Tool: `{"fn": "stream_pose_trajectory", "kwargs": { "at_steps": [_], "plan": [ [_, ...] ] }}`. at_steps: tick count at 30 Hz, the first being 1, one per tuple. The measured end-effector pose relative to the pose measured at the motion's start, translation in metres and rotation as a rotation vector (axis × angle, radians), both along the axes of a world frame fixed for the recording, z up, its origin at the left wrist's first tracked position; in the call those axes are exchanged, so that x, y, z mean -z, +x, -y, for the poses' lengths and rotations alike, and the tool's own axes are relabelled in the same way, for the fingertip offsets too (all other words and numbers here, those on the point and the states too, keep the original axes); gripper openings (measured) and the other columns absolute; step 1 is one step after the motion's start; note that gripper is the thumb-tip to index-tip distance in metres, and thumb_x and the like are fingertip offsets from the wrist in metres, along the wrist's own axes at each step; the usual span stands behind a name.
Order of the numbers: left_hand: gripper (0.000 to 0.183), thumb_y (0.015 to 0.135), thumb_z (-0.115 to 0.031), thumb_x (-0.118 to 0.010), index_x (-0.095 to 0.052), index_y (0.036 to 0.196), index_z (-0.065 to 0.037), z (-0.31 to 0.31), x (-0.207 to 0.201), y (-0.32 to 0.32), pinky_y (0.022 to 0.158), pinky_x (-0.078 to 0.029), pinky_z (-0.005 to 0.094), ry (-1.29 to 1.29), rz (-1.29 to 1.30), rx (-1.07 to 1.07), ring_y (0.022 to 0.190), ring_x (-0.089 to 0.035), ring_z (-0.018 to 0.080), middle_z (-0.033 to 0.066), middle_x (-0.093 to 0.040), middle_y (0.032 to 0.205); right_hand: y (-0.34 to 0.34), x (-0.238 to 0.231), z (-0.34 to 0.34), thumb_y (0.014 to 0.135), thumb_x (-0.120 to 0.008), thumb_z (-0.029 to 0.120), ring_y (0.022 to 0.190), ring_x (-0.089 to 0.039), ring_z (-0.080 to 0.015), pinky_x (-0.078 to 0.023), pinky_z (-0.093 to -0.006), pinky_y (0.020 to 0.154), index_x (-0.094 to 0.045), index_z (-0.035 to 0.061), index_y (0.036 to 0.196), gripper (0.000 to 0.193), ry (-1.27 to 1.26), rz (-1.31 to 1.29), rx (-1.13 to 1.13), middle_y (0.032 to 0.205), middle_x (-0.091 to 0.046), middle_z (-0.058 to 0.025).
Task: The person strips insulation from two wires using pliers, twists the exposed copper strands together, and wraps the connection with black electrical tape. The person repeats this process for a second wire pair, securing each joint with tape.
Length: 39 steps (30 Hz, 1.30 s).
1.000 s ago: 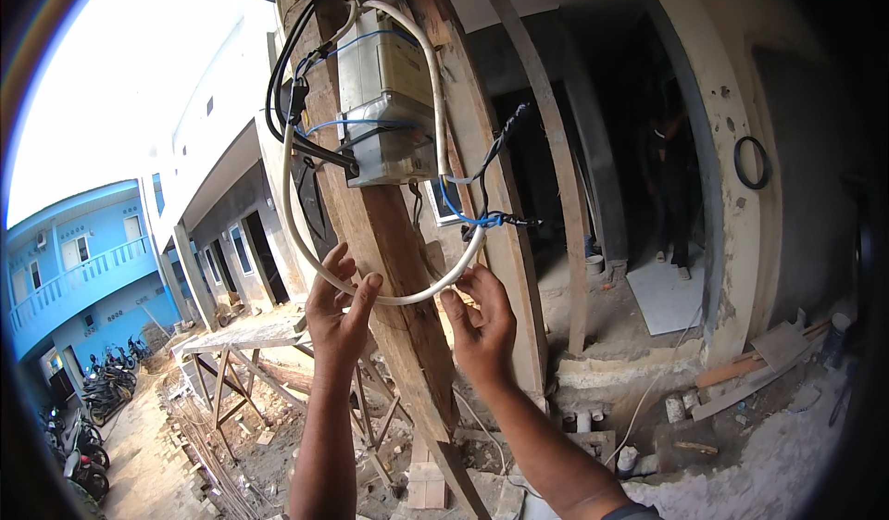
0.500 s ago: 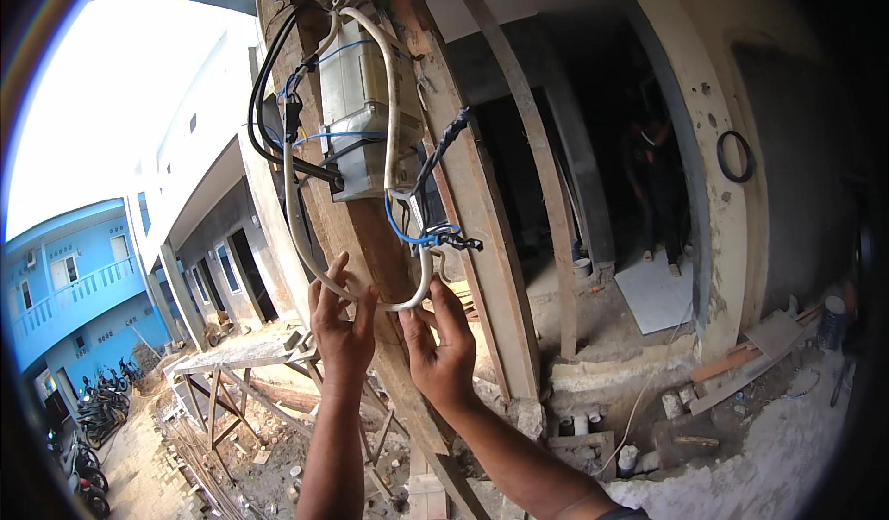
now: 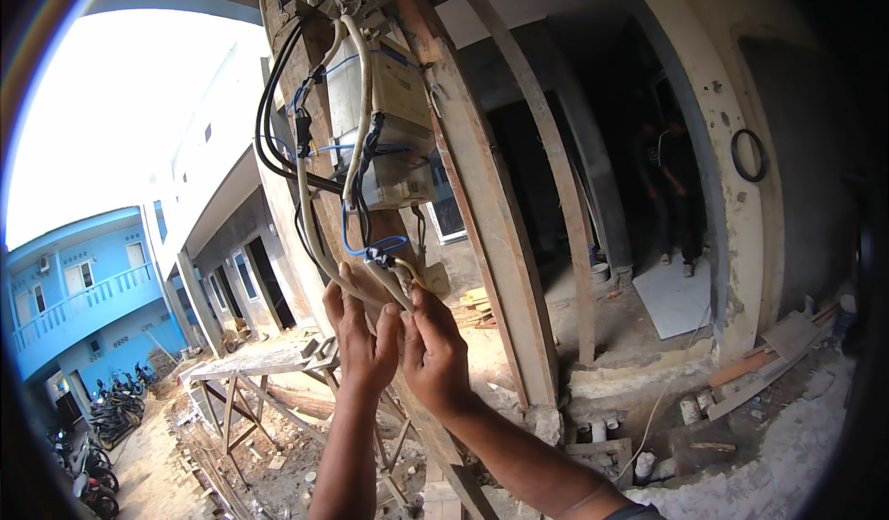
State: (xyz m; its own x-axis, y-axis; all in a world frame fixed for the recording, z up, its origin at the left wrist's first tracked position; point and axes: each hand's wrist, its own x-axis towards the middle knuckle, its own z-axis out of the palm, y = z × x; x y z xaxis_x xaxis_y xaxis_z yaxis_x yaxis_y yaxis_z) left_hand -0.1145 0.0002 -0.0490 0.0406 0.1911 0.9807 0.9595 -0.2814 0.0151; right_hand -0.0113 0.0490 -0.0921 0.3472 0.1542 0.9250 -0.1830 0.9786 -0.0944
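A white cable (image 3: pixel 304 210) hangs in a loop below a grey electric meter box (image 3: pixel 375 103) fixed to a wooden post. My left hand (image 3: pixel 364 346) has its fingers raised around the left side of the loop, closed on it. Close beside it, my right hand (image 3: pixel 431 353) pinches the lower right part of the same cable between thumb and fingers. Just above my fingers, a blue wire (image 3: pixel 389 242) and black-taped ends bunch together. A twisted black wire bundle (image 3: pixel 369 140) lies against the front of the box.
Thick black cables (image 3: pixel 269 117) curve left of the box. Wooden planks (image 3: pixel 491 205) stand upright to the right, before a dark doorway where people stand. A rough wooden trestle (image 3: pixel 250 363) stands lower left, with motorbikes (image 3: pixel 116 404) beyond. Rubble and pipe stubs (image 3: pixel 639 464) lie lower right.
My hands have come closer together, drawing the cable loop narrower. The black wire bundle has swung from right of the box to across its front. The view has shifted slightly.
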Motion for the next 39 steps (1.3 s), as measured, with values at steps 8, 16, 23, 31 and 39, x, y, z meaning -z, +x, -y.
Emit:
{"fn": "stream_pose_trajectory", "kwargs": {
  "at_steps": [8, 16, 23, 31, 39],
  "plan": [
    [0.109, 0.089, -0.047, -0.082, -0.024, 0.164, 0.005, 0.001, -0.013, -0.016, 0.107, -0.049, 0.044, -0.207, 0.324, 0.362, 0.136, -0.054, 0.0333, 0.0224, -0.039, 0.155, -0.006, -0.011, 0.002, 0.093, -0.065, -0.002, 0.111, -0.065, -0.0435, -0.055, -0.0486, 0.093, -0.056, -0.005, 0.144, 0.052, 0.033, 0.035, -0.008, 0.121, -0.063, -0.0254],
    [0.082, 0.099, -0.039, -0.077, -0.036, 0.155, 0.006, 0.005, -0.027, 0.004, 0.098, -0.058, 0.0404, -0.21, 0.392, 0.383, 0.121, -0.064, 0.0256, 0.0174, -0.055, 0.136, -0.009, -0.013, -0.001, 0.1, -0.065, 0.006, 0.107, -0.065, -0.0413, -0.054, -0.0468, 0.091, -0.063, -0.0028, 0.134, 0.036, -0.001, 0.012, -0.099, 0.116, -0.067, -0.0227],
    [0.051, 0.109, -0.033, -0.064, -0.053, 0.144, 0.002, 0.003, -0.034, 0.015, 0.102, -0.047, 0.0309, -0.104, 0.389, 0.426, 0.118, -0.062, 0.0169, 0.0111, -0.067, 0.127, -0.011, -0.013, -0.008, 0.106, -0.063, 0.013, 0.107, -0.07, -0.0387, -0.056, -0.041, 0.09, -0.066, -0.0038, 0.132, 0.031, -0.052, -0.004, -0.332, 0.115, -0.069, -0.0255],
    [0.061, 0.106, -0.036, -0.068, -0.045, 0.147, 0.003, 0.006, -0.044, 0.022, 0.095, -0.05, 0.0304, -0.047, 0.415, 0.367, 0.111, -0.063, 0.016, 0.0114, -0.066, 0.122, -0.015, -0.026, -0.009, 0.102, -0.065, 0.011, 0.095, -0.068, -0.042, -0.055, -0.046, 0.082, -0.07, -0.0014, 0.123, 0.024, -0.036, -0.02, -0.157, 0.104, -0.068, -0.0239],
    [0.061, 0.096, -0.043, -0.079, -0.053, 0.127, 0.003, 0.008, -0.055, 0.024, 0.092, -0.052, 0.0366, -0.011, 0.364, 0.175, 0.105, -0.065, 0.0236, 0.0165, -0.067, 0.115, -0.004, -0.03, -0.007, 0.098, -0.066, 0.007, 0.093, -0.067, -0.0427, -0.055, -0.049, 0.08, -0.069, -0.0003, 0.118, 0.022, -0.006, 0.044, -0.145, 0.101, -0.067, -0.0223]
  ]
}}
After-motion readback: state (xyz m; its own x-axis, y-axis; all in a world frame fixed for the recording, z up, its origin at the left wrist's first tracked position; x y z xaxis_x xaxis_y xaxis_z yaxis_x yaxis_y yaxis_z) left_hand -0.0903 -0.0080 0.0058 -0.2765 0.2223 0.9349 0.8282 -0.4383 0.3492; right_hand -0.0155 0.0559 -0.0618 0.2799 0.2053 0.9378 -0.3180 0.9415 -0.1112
